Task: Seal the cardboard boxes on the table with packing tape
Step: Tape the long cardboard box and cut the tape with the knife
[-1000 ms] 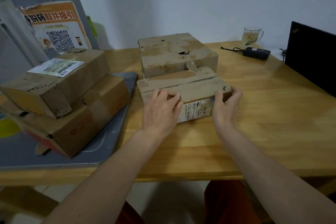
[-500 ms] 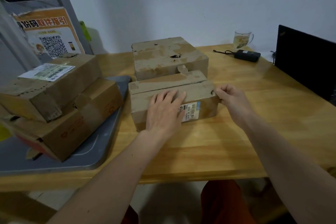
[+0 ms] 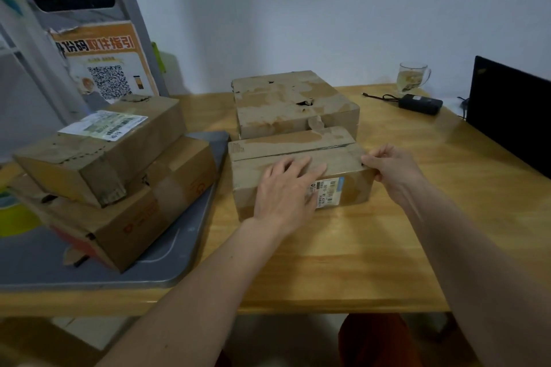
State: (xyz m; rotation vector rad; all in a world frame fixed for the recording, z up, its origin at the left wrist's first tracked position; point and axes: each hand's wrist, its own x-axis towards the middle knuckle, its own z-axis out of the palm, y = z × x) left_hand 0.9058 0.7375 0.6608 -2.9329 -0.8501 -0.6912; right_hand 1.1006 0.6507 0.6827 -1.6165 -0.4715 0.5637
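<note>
On the near box (image 3: 295, 155), mid-table (image 3: 372, 247), the left hand (image 3: 286, 191) lies flat with fingers straight, likely pinning the flaps shut; the right hand (image 3: 387, 165) pinches its right top corner (probably steadying it), another box (image 3: 286, 101) just behind

You are working on a surface (image 3: 372, 247) of pale varnished wood, smooth with a soft sheen. The near box (image 3: 286, 152) under your hands is matt brown cardboard, scuffed, with patches where the top paper layer is torn away, and a glossy white printed label (image 3: 329, 192) on its front. Behind it, the far box (image 3: 292, 101) shows the same rough, peeled cardboard with a ragged hole. Left of the near box, a smooth grey tray (image 3: 185, 247) with a dull finish carries two cardboard boxes (image 3: 119, 176) banded with shiny brown tape. Far right of it stands a clear glass mug (image 3: 413, 77).
</note>
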